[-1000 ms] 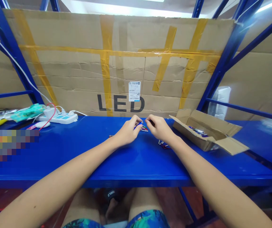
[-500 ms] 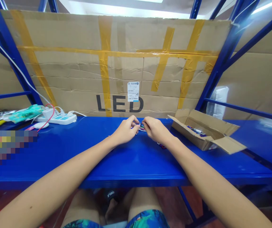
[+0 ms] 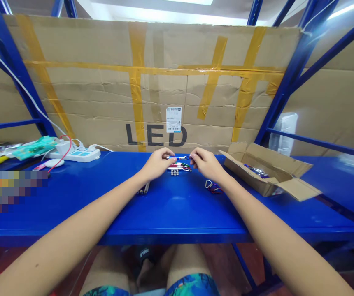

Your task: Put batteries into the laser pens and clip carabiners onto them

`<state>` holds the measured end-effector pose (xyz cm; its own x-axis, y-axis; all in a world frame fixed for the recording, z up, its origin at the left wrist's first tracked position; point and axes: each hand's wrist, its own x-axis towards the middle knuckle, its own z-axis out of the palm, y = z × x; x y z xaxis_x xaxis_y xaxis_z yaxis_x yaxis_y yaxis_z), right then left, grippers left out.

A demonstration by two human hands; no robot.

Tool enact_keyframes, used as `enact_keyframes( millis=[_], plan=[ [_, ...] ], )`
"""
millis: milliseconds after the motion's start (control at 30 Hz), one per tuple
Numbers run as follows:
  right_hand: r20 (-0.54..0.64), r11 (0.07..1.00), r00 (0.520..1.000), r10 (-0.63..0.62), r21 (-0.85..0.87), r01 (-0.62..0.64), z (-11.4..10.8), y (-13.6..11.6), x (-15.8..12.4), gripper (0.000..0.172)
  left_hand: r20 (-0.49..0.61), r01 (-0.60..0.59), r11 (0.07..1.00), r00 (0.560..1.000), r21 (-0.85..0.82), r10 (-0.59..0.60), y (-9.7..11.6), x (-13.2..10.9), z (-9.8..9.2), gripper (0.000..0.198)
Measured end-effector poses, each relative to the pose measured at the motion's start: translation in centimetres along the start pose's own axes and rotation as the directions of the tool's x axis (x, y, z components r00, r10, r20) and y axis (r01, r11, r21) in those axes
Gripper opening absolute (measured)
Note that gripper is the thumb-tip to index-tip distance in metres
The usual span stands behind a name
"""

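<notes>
My left hand (image 3: pixel 157 163) and my right hand (image 3: pixel 206 163) both pinch the ends of a thin blue pen-like stick (image 3: pixel 180 158), held level just above the blue shelf (image 3: pixel 177 205). Under it lie several more coloured sticks (image 3: pixel 180 166) and a row of small silver button cells (image 3: pixel 174 172). Two dark sticks (image 3: pixel 144 189) rest by my left wrist. A few carabiner clips (image 3: pixel 212 187) lie by my right wrist.
An open cardboard box (image 3: pixel 268 170) with more items sits at the right. A white power strip (image 3: pixel 73 153), a white mouse (image 3: pixel 53 163) and a green packet (image 3: pixel 33 146) are at the left. A taped cardboard sheet marked LED (image 3: pixel 155 82) forms the back wall.
Both hands have lifted slightly and drawn apart, stretching one blue stick between them. The pile of sticks and the button cells beneath are uncovered now.
</notes>
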<state>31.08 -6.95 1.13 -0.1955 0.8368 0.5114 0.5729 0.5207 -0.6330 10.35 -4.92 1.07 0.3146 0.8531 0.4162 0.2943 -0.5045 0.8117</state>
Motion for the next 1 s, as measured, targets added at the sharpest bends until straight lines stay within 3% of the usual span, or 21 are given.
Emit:
enact_keyframes(
  millis=[100,200,367,533,633,700,833,900,1000],
  plan=[
    [0.094,0.962,0.984,0.148,0.219,-0.166,-0.3,0.4,0.4,0.013,0.007,0.078,0.992,0.997,-0.096,-0.078,-0.2,0.4,-0.7,0.011],
    [0.193,0.919,0.967,0.165,0.327,-0.222,-0.5,0.1,0.4,0.01,0.006,0.058,0.988,0.998,-0.14,-0.058,-0.2,0.4,-0.7,0.011],
    [0.336,0.939,0.942,0.009,0.321,-0.124,-0.5,-1.0,-0.2,0.016,0.047,-0.005,0.99,0.999,-0.139,0.012,0.1,-0.2,0.1,0.014],
    [0.352,0.96,0.935,0.051,0.241,-0.143,0.1,-0.7,-0.3,0.019,0.141,-0.057,0.991,0.987,-0.119,0.073,-0.1,-0.5,0.6,0.018],
    [0.317,0.972,0.946,0.072,0.19,-0.137,0.3,-0.3,-0.2,0.019,0.131,-0.003,0.981,0.991,-0.195,0.029,-0.3,-0.3,0.9,0.024],
    [0.252,0.984,0.964,0.088,0.126,-0.123,0.3,-0.2,-0.2,0.02,0.108,0.086,0.929,0.993,-0.359,-0.05,-0.3,0.0,0.7,0.033],
    [0.14,0.994,0.986,0.085,0.057,-0.094,0.1,-0.5,-0.2,0.025,0.14,0.194,0.675,0.981,-0.712,-0.135,-0.1,0.5,-0.7,0.061],
    [0.135,0.991,0.986,0.094,0.08,-0.105,0.1,-0.7,-0.3,0.025,0.164,0.22,0.594,0.975,-0.774,-0.147,0.0,0.6,-1.4,0.068],
    [0.193,0.977,0.971,0.142,0.129,-0.169,0.3,-1.0,-0.5,0.021,0.172,0.239,0.549,0.97,-0.801,-0.171,-0.1,0.6,-2.0,0.072]
  ],
)
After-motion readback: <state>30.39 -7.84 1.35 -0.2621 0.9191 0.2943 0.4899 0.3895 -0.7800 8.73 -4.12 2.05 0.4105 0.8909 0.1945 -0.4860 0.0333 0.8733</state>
